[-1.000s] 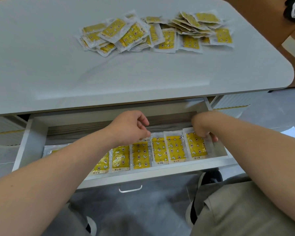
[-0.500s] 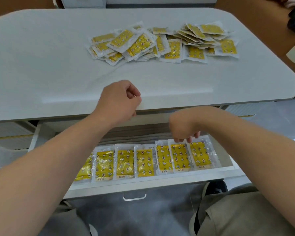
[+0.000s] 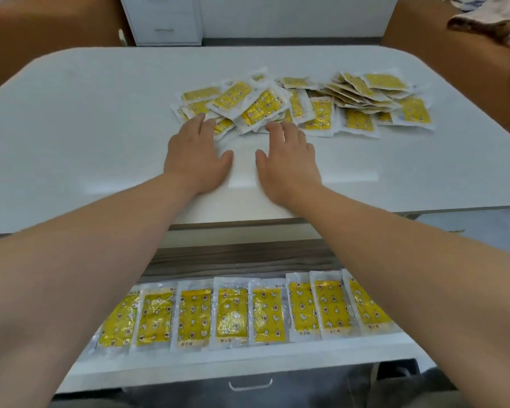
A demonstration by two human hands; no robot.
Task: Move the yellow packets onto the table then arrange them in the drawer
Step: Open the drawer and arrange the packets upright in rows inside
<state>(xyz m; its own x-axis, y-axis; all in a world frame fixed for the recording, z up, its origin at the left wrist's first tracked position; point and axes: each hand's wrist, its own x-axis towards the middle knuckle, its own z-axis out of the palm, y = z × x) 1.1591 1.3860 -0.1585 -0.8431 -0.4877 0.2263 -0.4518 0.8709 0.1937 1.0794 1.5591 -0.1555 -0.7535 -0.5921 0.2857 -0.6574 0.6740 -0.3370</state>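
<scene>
Across the near half of the table [image 3: 71, 128], from its near edge up to the heap, bare white surface is lying open to us. The left side is giving us wide room as well, all the way to the far left corner. Toward the far right corner the pile of yellow packets [image 3: 357, 119] is spreading in a loose, overlapping heap and stopping short of the right edge. Below the near edge the drawer [image 3: 248, 360] is standing pulled out. A row of packets [image 3: 231, 310] is lying side by side along its front edge, with 8 of them showing between our forearms. Behind the row, a dark strip of drawer floor is lying bare toward the back edge.

We are resting our left hand [image 3: 198, 154] palm down on the table, fingers [image 3: 202, 122] straight and slightly spread, holding nothing. Its fingertips are touching the near left corner of the pile. Our right hand [image 3: 286, 160] is lying just beside it, equally flat and gripping nothing. Its fingers [image 3: 277, 129] are reaching the pile's near edge and seem to be touching the closest packets.

0.5 s ago our left hand was hanging loosely curled over the table's near edge, and our right was curled over the right end of the drawer row. Now both are lying stretched out on the table at the pile, and the row is looking unchanged.
</scene>
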